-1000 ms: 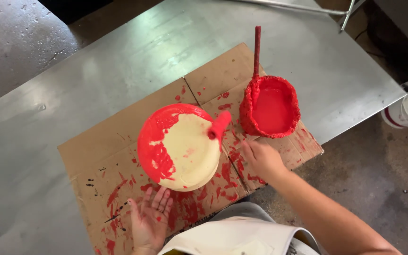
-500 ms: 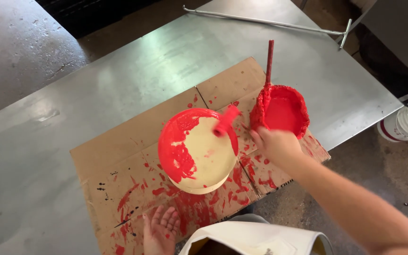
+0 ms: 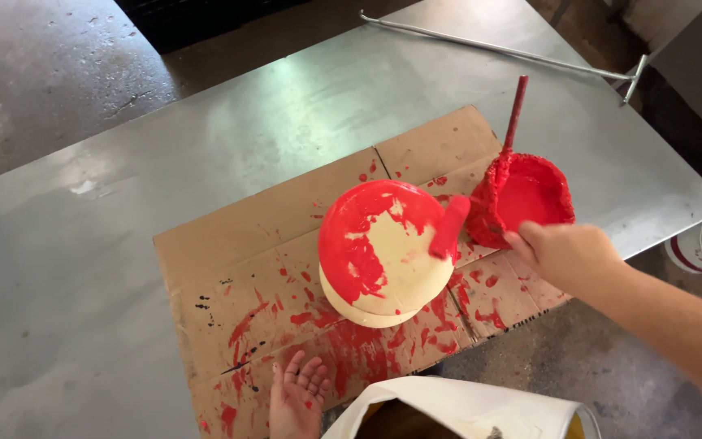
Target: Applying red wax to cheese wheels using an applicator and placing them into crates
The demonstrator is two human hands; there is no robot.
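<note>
Now right hand [image 3: 566, 254] grips red-coated brush [image 3: 449, 227], bristles on upper right edge of cream dome [image 3: 383, 256]; brush axis slants down-left from hand. Dome sits on cardboard [image 3: 237, 252], left of paint tub [image 3: 530, 199]. Left hand [image 3: 298, 398] open, palm up, empty, below dome.

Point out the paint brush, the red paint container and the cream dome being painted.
paint brush [image 3: 449, 227], head view, on its red-coated bristle end over the dome.
red paint container [image 3: 530, 197], head view, on the wet paint inside it.
cream dome [image 3: 396, 264], head view, on its unpainted cream surface.
</note>
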